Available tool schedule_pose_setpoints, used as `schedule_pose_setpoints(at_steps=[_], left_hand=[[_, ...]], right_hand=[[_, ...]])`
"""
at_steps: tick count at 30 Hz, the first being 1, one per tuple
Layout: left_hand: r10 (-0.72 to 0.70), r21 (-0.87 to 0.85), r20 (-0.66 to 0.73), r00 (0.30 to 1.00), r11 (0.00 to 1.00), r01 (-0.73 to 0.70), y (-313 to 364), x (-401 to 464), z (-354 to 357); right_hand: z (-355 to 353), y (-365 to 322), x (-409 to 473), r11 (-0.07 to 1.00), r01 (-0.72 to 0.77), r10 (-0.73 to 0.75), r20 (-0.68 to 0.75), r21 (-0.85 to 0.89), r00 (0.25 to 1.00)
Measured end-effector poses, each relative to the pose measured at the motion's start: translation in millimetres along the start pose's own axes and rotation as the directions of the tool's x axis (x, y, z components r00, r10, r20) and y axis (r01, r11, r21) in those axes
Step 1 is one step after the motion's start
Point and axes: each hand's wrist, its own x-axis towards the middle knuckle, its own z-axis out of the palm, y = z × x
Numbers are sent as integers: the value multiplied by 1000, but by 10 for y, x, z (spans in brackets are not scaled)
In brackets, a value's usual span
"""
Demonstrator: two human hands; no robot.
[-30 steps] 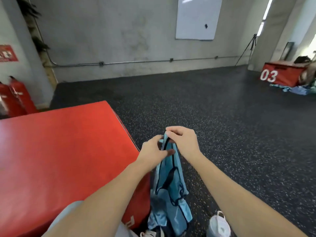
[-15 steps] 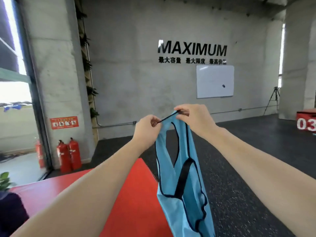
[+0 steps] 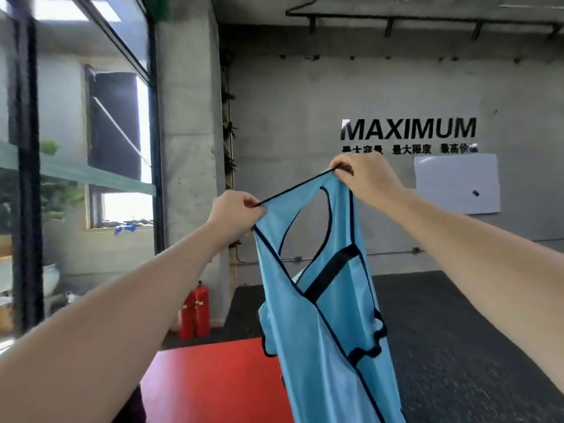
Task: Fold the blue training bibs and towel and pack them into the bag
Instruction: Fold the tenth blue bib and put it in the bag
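Observation:
A light blue training bib (image 3: pixel 332 340) with dark trim and a black strap hangs in the air in front of me. My left hand (image 3: pixel 235 209) pinches one end of its top edge. My right hand (image 3: pixel 366 175), higher and further right, pinches the other end, so the edge is stretched taut between them. The bib's lower part runs out of the frame at the bottom. No towel or bag is in view.
A red padded box (image 3: pixel 210 377) lies below the bib at the bottom centre. Two red fire extinguishers (image 3: pixel 195 312) stand by a concrete pillar. Dark speckled floor (image 3: pixel 457 331) spreads to the right. A whiteboard (image 3: pixel 456 184) hangs on the far wall.
Both hands have risen and moved apart, lifting the bib from near the floor and stretching its top edge open. My view has tilted upward toward the wall.

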Motion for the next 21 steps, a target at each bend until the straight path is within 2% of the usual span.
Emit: schedule_pose_setpoints(at_steps=[2, 4, 6, 9, 13, 16, 18, 21], left_hand=[[-10, -10, 91, 996, 1000, 11, -37, 64, -185], [39, 34, 144, 989, 998, -45, -67, 161, -295], [82, -19, 131, 988, 997, -81, -32, 242, -349], [79, -160, 151, 985, 986, -54, 62, 322, -344], [66, -102, 140, 988, 993, -52, -8, 414, -316], [47, -92, 55, 997, 995, -41, -135, 462, -274], [-10, -102, -28, 1000, 995, 7, -220, 481, -251], [-113, -142, -104, 988, 985, 98, -358, 509, -242]], right_hand=[[99, -148, 125, 997, 15, -14, -18, 81, 1000], [210, -323, 234, 985, 15, -9, -36, 172, 999], [325, -512, 324, 972, 33, -27, -27, 235, 999], [473, -746, 419, 929, 42, -44, -5, 367, 999], [678, -892, 464, 845, -14, -25, 66, 534, 998], [901, -862, 412, 822, -73, 8, 117, 565, 993], [1109, -830, 287, 821, -154, 50, 199, 550, 979], [1451, -837, -58, 874, -265, 110, 365, 407, 924]])
